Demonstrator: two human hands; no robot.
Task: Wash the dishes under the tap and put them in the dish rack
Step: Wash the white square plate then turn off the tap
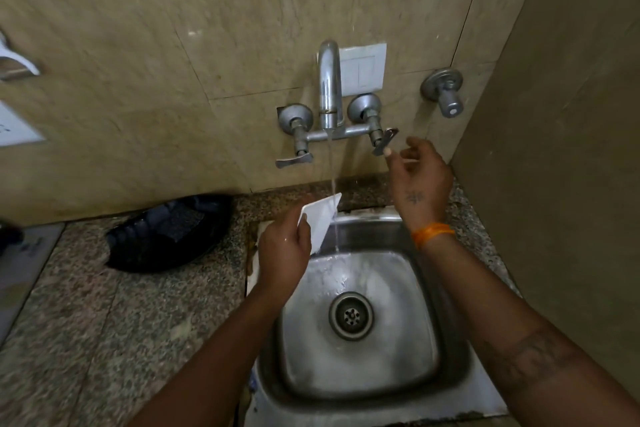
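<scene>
1. The left hand [284, 246] grips a small white square dish [320, 220] by its near-left corner, thumb on the upper face and the other fingers curled behind it
2. The dish is tilted, held above the far-left rim of the steel sink [446, 340], with its far corner up in the stream of water [333, 184]
3. The water falls from the chrome tap [329, 87] on the far wall, runs past the right edge of the dish and lands in the far part of the basin
4. The right hand [417, 177] is raised at the right tap lever [385, 141]; its fingers are loosely spread and bent, one fingertip touching the lower end of the lever, nothing clasped in it
5. An orange band [433, 233] circles the right wrist
6. The left tap lever [293, 160] points to the left, apart from both hands
7. The drain [351, 315] sits in the middle of the basin, whose floor is wet and shiny
8. A black tray-like rack [166, 236] lies on the speckled stone counter [104, 340] to the left of the sink, well apart from the dish; what it holds cannot be told
9. A white switch plate [363, 69] sits on the tiled wall just behind the tap, and a separate valve [445, 90] projects further right
</scene>
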